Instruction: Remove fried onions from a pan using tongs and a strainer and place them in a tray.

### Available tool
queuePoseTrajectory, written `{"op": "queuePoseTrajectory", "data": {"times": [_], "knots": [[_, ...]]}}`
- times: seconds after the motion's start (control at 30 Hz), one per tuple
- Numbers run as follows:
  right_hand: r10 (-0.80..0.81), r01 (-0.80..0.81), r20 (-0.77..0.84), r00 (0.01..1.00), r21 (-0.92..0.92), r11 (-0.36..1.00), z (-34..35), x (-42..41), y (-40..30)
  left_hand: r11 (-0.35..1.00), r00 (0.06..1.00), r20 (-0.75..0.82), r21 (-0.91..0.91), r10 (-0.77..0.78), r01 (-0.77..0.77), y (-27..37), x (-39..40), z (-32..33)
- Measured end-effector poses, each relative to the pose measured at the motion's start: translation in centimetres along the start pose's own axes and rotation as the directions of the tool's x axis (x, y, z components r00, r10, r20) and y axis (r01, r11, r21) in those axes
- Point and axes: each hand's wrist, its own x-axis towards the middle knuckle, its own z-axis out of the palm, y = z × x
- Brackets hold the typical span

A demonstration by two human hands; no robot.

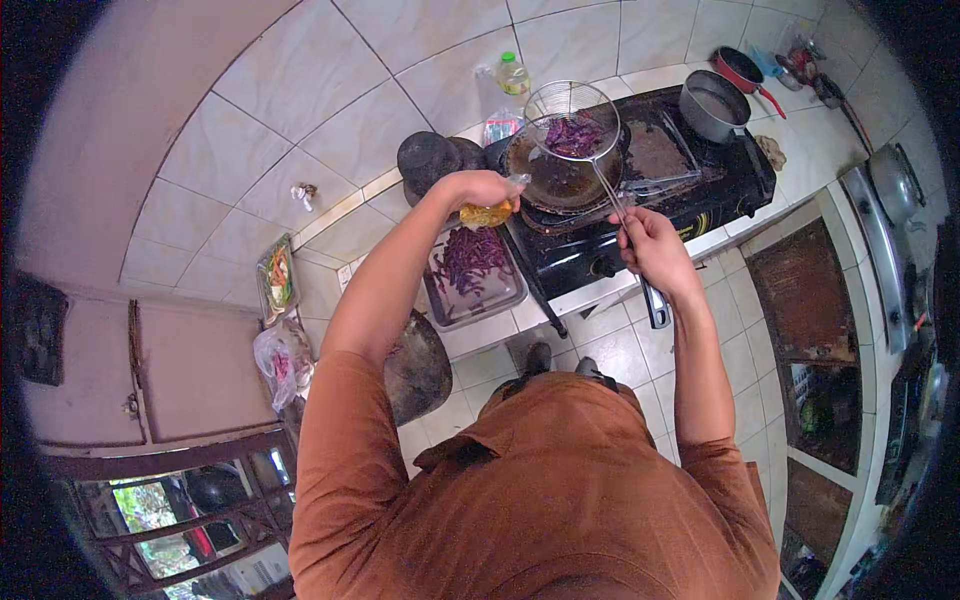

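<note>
My right hand (654, 247) grips the handle of a wire-mesh strainer (609, 187). Dark purple strips (574, 136) lie in its basket, which hangs over a frying pan (562, 180) holding brownish oil. The pan sits on the left burner of a black gas stove (577, 262). My left hand (484, 189) is closed around a clear plastic container of yellow liquid (486, 216), left of the pan; whether it is a bag or a bottle is unclear. Below that hand, a clear tray (480, 315) holds more purple strips (471, 259).
The pan's dark handle (538, 289) juts over the counter edge. A grey saucepan (716, 105) stands on the stove's right side, with a red pan (739, 69) behind it. A green-capped bottle (513, 75) and a dark stone mortar (429, 157) stand by the wall.
</note>
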Motion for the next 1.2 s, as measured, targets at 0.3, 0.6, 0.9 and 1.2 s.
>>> {"op": "queuePoseTrajectory", "data": {"times": [0.3,0.6,0.9,1.2], "knots": [[-0.004,0.004,0.0,1.0,0.018,1.0,-0.2,0.0,-0.4,0.992,0.995,0.049,0.099,-0.084,0.079,0.6,1.9,-1.2],[-0.02,0.02,0.004,1.0,0.015,1.0,-0.5,0.4,-0.2,0.971,0.982,-0.054,0.148,-0.181,0.188,4.6,-0.4,-1.6],[-0.021,0.021,0.021,1.0,-0.013,1.0,-0.4,0.5,-0.7,0.967,0.972,-0.018,0.097,-0.236,0.236,5.3,-0.4,-2.1],[0.001,-0.001,0.002,1.0,-0.011,1.0,-0.1,0.7,-0.9,0.977,0.982,-0.057,0.099,-0.182,0.187,5.9,-1.0,-2.2]]}}
